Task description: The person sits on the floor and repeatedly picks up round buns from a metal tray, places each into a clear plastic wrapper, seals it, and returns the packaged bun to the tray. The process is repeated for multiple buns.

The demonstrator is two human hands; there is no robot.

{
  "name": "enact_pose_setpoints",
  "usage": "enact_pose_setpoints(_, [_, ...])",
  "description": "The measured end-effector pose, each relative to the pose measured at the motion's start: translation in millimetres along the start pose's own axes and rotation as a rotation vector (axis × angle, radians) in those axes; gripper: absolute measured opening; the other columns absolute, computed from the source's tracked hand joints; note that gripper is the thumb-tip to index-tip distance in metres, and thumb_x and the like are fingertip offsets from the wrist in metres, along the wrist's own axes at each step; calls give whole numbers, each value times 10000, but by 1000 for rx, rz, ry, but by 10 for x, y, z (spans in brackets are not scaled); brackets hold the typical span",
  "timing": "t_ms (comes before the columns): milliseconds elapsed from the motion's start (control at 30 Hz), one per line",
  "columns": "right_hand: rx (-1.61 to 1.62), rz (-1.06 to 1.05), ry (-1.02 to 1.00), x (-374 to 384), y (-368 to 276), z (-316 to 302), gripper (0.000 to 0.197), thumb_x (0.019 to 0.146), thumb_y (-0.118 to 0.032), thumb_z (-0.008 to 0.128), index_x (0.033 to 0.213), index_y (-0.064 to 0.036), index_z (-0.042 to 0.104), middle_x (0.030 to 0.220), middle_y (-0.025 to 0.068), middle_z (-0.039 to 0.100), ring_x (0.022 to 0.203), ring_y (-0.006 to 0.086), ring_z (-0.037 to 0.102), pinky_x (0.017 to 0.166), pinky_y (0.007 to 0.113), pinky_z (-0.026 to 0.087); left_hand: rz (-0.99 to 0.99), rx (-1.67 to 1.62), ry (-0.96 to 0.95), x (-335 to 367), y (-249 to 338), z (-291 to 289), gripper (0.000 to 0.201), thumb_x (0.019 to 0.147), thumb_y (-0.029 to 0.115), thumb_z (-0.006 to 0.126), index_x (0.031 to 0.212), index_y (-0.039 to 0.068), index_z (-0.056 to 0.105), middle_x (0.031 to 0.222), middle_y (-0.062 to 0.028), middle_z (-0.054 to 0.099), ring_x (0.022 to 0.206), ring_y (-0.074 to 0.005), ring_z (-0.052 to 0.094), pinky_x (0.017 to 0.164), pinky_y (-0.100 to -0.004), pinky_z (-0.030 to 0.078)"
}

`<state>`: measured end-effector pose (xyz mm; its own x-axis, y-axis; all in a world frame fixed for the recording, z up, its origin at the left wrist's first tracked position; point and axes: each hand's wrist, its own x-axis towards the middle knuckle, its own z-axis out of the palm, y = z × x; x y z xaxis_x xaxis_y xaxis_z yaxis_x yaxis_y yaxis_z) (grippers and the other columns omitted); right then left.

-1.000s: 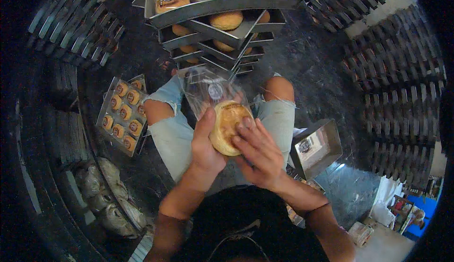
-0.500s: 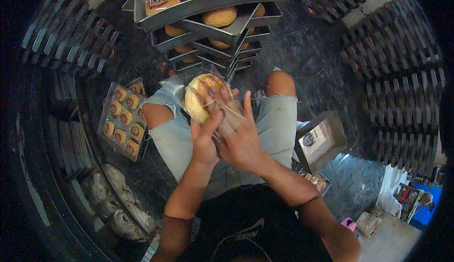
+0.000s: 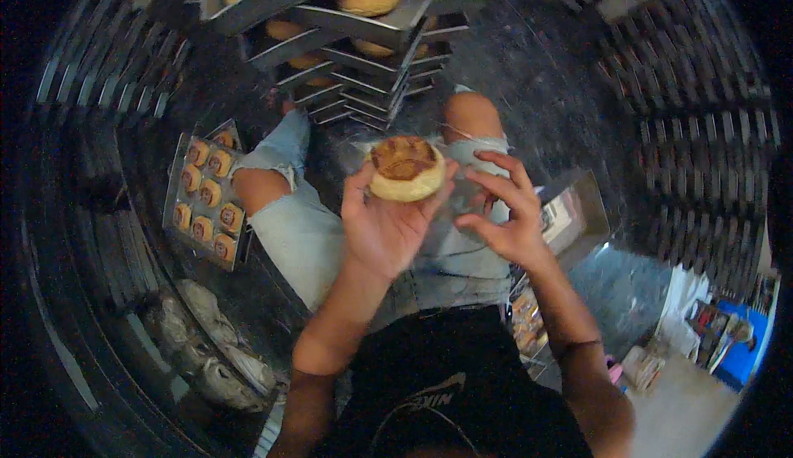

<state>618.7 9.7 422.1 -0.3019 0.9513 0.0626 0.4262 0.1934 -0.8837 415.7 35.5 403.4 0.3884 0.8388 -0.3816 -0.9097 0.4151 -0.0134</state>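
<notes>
In my left hand (image 3: 382, 231) rests a round bun (image 3: 406, 179), pale on the side and browned on top. The fingers curl up around its lower edge. Traces of clear plastic film show around the bun, but blur hides how far it is covered. To the right of the bun, my right hand (image 3: 505, 214) is apart from it, its fingers curved and spread. Between that hand and the bun there is a hazy, see-through patch that I cannot make out clearly.
Crosswise-stacked metal trays of buns (image 3: 330, 14) stand ahead. At left lies a tray of wrapped buns (image 3: 206, 184). A metal tin with flat packets (image 3: 582, 218) sits by my right knee. Tray stacks (image 3: 698, 152) line the right side; plastic bags (image 3: 206, 346) lie lower left.
My right hand has come off the bun and moved right. The left hand now holds the bun from below, browned top showing, slightly farther right. The view has shifted a little.
</notes>
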Motion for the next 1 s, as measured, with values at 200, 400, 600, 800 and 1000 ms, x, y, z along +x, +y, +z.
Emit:
enact_pose_setpoints(200, [21,-116,486,-326,361,49,128,919,36,680,1046,24,671,1235,242,695,894,216,737,679,272,570,-224,503,-22,134,-225,-735,599,1004,421,635,1485,85,517,1441,-130,596,1268,-317,612,1093,-460,483])
enact_pose_setpoints(400, [386,96,790,-171,446,93,128,1017,-2,593,1110,70,644,1117,204,719,769,158,714,666,261,573,825,1664,-179,468,-401,-458,324,901,45,758,1221,34,712,1189,-140,715,1117,-293,679,998,-383,513])
enact_pose_setpoints(600, [126,159,714,-160,572,-203,112,968,-91,727,925,9,704,832,42,694,651,73,578,562,226,443,864,1448,-141,757,-590,-392,92,931,74,745,987,13,705,941,-63,706,913,-184,652,837,-298,505])
enact_pose_setpoints(800, [250,389,763,-333,131,-364,151,941,-137,778,878,-35,687,752,-8,638,608,41,538,506,228,400,433,1228,81,541,-445,-192,159,987,183,735,924,43,694,879,18,679,807,-73,589,762,-253,475])
enact_pose_setpoints(1000, [431,721,674,-1234,780,291,204,938,-79,751,1081,32,656,1047,107,674,857,119,626,727,255,521,227,1388,305,183,-669,-1205,211,981,215,753,876,45,686,826,26,646,779,-58,573,722,-225,465])
